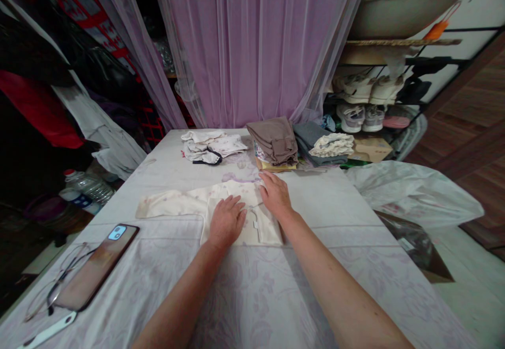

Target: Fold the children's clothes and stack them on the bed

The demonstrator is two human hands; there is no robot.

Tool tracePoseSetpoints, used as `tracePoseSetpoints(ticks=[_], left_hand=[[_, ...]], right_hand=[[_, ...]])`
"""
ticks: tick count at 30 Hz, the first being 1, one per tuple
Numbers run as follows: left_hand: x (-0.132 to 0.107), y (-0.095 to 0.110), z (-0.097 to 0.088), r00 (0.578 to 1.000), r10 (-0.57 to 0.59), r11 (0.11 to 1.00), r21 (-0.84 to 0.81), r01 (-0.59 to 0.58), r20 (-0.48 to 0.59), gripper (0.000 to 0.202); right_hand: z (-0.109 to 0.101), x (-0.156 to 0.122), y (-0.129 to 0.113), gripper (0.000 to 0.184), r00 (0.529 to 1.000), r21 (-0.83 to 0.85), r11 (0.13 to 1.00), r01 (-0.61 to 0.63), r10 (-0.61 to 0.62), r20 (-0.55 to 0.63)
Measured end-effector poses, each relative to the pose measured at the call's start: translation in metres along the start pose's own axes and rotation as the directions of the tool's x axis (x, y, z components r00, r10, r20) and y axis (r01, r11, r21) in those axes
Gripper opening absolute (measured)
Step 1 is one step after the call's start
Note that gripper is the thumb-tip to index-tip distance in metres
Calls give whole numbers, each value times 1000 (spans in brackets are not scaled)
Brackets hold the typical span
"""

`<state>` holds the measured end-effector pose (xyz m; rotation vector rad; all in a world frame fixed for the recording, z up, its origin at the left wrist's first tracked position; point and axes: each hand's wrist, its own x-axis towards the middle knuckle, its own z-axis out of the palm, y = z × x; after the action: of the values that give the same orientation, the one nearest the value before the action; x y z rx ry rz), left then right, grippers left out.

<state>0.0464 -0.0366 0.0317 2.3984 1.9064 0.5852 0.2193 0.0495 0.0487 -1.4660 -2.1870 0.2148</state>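
Observation:
A cream long-sleeved top (197,202) with small pale prints lies partly folded on the table. One sleeve stretches out to the left, while the right side is folded in over the body. My left hand (228,220) rests flat on the middle of the top, fingers spread. At its right edge, my right hand (275,194) touches the cloth with fingers extended. A small white label shows near the neckline. Neither hand grips anything that I can see.
Behind the top lie crumpled light clothes (213,146), a folded brown garment (274,141) on a stack, and grey cloth (315,141). A phone (97,267) and eyeglasses (59,280) lie at the left. A shoe rack (366,96) stands right of the purple curtain (252,49).

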Motion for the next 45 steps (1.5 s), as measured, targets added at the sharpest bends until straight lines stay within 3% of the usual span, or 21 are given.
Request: tracePoseSetpoints(ticks=[3,6,13,16,19,21,23,27,31,34,37,41,45], left_hand=[[11,-4,2,998,-63,997,49,63,-11,45],[17,-9,10,997,-80,991,113,78,12,52],[14,-14,20,995,-94,982,164,90,16,57],[16,-11,18,994,-106,982,160,100,30,57],[17,-12,11,993,-102,984,151,92,54,56],[13,-18,4,993,-92,985,153,80,69,54],[5,-32,-7,993,-107,981,168,97,51,51],[-22,-78,-38,954,-291,926,230,299,-68,51],[-51,-127,-66,837,-522,780,302,547,-166,56],[-67,-150,-79,776,-616,720,302,625,-137,61],[-74,-160,-83,772,-630,728,279,626,-86,64],[-73,-159,-84,774,-626,716,321,620,-96,66],[-70,-156,-87,743,-662,676,351,648,-96,67]], right_hand=[[-2,-12,-10,45,988,-78,993,90,-79,135],[2,-20,-15,48,957,-132,986,99,-58,285],[8,-19,-10,51,939,-114,990,88,-44,341],[7,-22,-5,44,960,-30,995,94,-83,267],[2,-38,4,40,1000,91,995,-30,29,9],[-2,-54,12,42,975,187,973,-139,167,-144],[-5,-70,17,40,952,254,951,-178,231,-201],[-8,-87,17,37,956,291,943,-164,225,-190],[-3,-86,15,38,965,234,962,-142,187,-182],[1,-83,15,40,964,115,980,-166,185,-192],[2,-81,15,40,977,25,987,-158,160,-141],[1,-80,13,39,991,-14,996,-93,91,-93],[2,-78,13,39,993,-31,997,-68,64,-99]])
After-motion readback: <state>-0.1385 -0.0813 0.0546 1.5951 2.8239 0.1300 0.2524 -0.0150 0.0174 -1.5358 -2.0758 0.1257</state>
